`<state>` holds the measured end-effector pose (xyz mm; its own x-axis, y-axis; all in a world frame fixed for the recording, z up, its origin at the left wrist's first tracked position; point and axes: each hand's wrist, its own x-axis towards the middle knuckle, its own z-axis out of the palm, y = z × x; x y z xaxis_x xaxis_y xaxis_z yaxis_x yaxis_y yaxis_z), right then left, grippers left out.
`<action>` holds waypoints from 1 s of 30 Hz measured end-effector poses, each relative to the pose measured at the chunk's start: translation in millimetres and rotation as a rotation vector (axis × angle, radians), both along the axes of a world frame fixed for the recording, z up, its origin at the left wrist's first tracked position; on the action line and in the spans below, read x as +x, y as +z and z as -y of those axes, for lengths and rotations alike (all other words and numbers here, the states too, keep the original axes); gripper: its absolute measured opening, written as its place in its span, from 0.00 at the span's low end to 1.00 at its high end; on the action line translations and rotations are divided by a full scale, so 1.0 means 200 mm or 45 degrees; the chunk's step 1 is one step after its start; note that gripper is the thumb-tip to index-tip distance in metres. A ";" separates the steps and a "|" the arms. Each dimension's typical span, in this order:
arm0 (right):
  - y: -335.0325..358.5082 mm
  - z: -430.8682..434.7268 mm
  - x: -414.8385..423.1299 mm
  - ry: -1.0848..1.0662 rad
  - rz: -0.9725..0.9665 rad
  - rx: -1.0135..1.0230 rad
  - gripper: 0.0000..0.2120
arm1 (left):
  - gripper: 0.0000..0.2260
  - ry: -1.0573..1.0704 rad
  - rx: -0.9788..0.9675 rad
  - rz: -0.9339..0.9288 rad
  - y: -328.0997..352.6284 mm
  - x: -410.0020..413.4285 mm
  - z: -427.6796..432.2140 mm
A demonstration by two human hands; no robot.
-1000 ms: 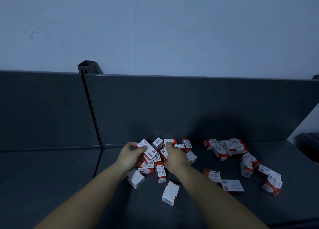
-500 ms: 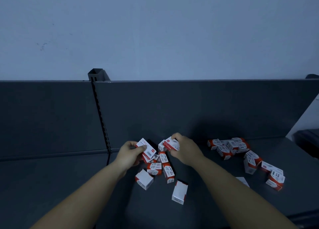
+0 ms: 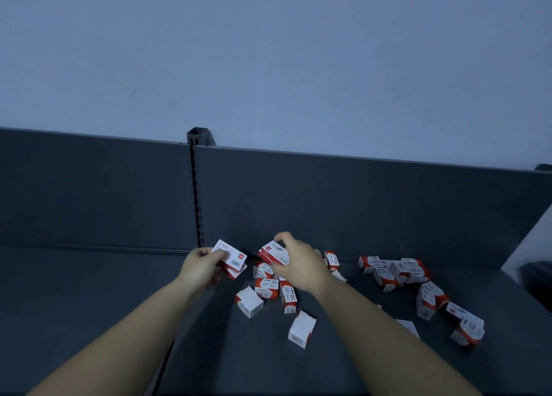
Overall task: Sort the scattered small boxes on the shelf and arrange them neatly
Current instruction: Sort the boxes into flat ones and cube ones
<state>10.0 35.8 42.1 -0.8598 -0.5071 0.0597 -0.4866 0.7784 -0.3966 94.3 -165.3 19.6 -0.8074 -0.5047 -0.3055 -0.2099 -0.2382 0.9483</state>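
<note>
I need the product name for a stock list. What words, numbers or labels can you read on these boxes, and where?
The right hand grips a box: digits, perhaps "24/6", too blurred to trust.
The left hand grips a barcoded box: barcode and red logo, print unreadable.
Loose boxes on the shelf: print too small to read.

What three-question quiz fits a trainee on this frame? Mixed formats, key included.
1. True or false: the left hand holds a small box.
2. Where do the loose boxes on the shelf lie relative to the slotted post? A) left B) right C) evenly on both sides
3. Fill in: the right hand grips a white-and-red ____.
Key: 1 true; 2 B; 3 box.
</note>
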 end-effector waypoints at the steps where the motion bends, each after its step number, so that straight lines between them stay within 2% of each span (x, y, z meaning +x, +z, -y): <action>1: 0.01 0.01 0.02 0.023 -0.008 0.010 0.25 | 0.07 0.012 -0.012 0.010 0.00 0.02 0.01; 11: 0.01 0.18 0.22 0.124 0.015 -0.053 0.31 | 0.08 0.111 -0.008 0.024 0.00 0.24 0.17; 16: 0.05 0.36 0.31 0.112 0.018 -0.102 0.30 | 0.07 0.101 -0.021 0.020 0.03 0.33 0.32; 26: 0.02 1.00 0.60 0.053 0.032 -0.171 0.30 | 0.04 0.029 0.000 0.010 0.07 0.61 0.96; 30: 0.01 1.27 0.71 0.008 0.110 -0.295 0.29 | 0.09 -0.008 -0.004 0.036 0.06 0.74 1.26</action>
<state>152.4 -217.6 43.1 -0.8637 -0.4938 0.1012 -0.4476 0.6590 -0.6045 241.8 -418.2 31.8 -0.8018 -0.5005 -0.3264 -0.2380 -0.2335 0.9428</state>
